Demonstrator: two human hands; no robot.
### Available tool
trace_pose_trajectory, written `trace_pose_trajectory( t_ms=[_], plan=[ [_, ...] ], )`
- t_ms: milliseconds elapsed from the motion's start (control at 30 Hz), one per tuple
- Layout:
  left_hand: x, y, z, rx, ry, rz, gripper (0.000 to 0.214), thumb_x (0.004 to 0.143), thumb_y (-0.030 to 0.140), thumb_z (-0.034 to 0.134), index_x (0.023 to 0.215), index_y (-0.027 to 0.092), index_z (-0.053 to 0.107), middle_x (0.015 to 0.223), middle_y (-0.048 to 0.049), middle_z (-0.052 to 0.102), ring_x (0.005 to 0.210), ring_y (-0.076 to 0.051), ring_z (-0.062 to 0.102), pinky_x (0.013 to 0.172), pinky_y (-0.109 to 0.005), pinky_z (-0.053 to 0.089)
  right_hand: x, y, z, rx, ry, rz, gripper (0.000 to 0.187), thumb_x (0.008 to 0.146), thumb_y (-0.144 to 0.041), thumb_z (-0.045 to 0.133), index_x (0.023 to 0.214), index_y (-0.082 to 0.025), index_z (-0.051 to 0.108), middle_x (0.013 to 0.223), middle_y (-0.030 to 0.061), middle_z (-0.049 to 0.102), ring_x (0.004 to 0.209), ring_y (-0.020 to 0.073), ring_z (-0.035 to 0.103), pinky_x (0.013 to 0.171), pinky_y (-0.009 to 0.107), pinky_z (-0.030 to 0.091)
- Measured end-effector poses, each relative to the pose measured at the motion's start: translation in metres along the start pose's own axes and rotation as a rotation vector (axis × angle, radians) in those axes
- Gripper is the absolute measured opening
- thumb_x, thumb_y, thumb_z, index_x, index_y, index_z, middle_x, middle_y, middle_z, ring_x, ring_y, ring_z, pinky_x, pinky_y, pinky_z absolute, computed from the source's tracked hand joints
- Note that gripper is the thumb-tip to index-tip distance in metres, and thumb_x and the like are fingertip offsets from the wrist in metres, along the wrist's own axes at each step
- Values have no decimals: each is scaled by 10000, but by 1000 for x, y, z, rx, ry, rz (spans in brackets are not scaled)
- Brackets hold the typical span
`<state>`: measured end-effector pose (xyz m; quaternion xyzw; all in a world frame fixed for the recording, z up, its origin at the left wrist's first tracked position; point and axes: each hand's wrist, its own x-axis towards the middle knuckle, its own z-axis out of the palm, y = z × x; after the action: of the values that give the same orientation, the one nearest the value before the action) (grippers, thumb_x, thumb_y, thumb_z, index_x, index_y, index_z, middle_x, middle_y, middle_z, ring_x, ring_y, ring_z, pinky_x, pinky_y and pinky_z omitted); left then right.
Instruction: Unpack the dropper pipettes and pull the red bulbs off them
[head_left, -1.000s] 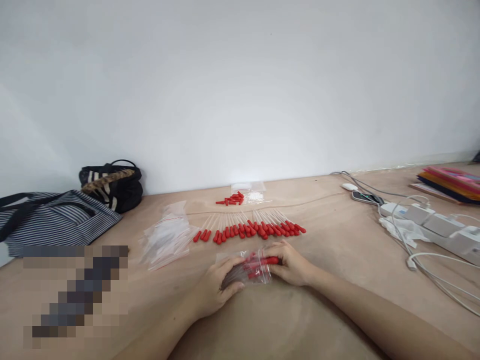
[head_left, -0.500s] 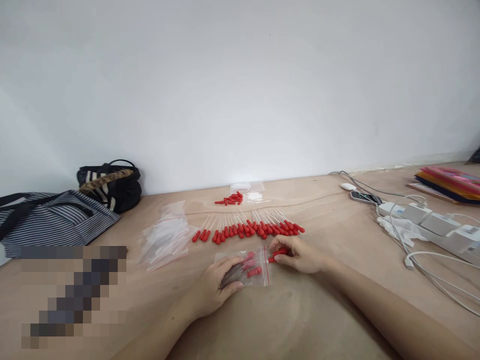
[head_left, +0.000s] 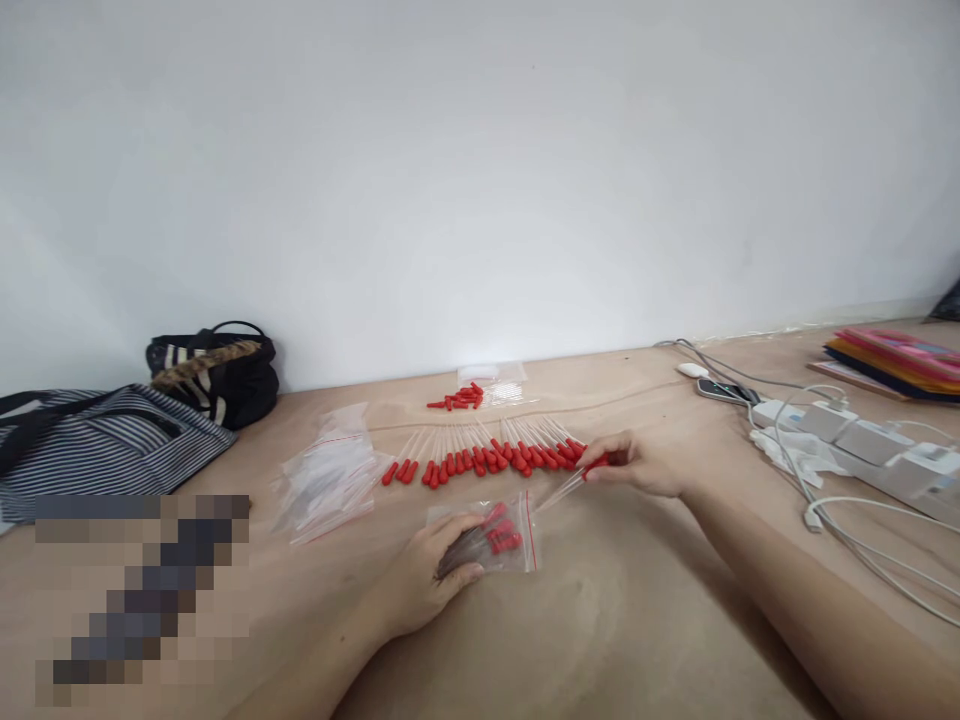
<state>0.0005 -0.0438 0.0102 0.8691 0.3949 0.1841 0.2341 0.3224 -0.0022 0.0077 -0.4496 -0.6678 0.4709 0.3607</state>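
My left hand lies on a small clear zip bag on the tan table, fingers curled over its left end; several red-bulbed droppers remain inside. My right hand pinches the red bulb of one clear dropper, whose thin glass tip points back toward the bag's mouth. Just beyond, a row of several red-bulbed droppers lies side by side, and my right hand is at its right end.
A stack of empty clear bags lies left of the row. Loose red caps sit by the wall. Striped bags stand far left. Power strips and white cables, a phone and coloured folders fill the right.
My right hand has drawn one dropper out of the bag and moved up and right toward the row's right end. My left hand has stayed on the bag.
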Motion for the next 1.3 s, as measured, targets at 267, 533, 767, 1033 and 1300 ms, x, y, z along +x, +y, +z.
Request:
trace_pose_trajectory(
  t_ms=[267,533,767,1033,1300],
  plan=[
    [1,0,0,-5,-1,23,403,778,296,531,1177,268,474,1218,-42,541,1092,-217,502,933,-386,399,14,34,-31,-40,801,136,431,628,-453,624,903,-123,656,762,84,671,655,161,603,598,265,477],
    [1,0,-1,8,-23,-14,395,779,290,529,1169,261,475,1225,-46,534,1095,-219,502,933,-383,398,29,44,0,-282,820,242,361,637,-389,590,880,-137,674,846,98,683,806,229,625,760,333,461],
    [1,1,-1,22,-31,-2,377,795,307,515,1164,246,475,1226,-57,531,1101,-213,499,938,-377,396,27,39,3,-381,706,248,269,684,-369,538,801,-175,683,790,68,692,756,214,632,667,289,450],
    [0,1,0,14,-45,-43,393,790,304,523,1176,253,471,1247,-53,516,1119,-225,482,951,-395,383,18,31,-5,-474,728,238,296,724,-378,486,784,-153,667,753,77,670,645,186,597,604,280,413],
    [-1,2,1,14,-51,-76,469,788,277,515,1239,252,390,1288,-47,476,1152,-223,450,971,-394,360,1,-3,57,-327,218,-266,187,751,-323,542,725,-172,650,724,39,605,658,131,540,590,234,418]
  ],
)
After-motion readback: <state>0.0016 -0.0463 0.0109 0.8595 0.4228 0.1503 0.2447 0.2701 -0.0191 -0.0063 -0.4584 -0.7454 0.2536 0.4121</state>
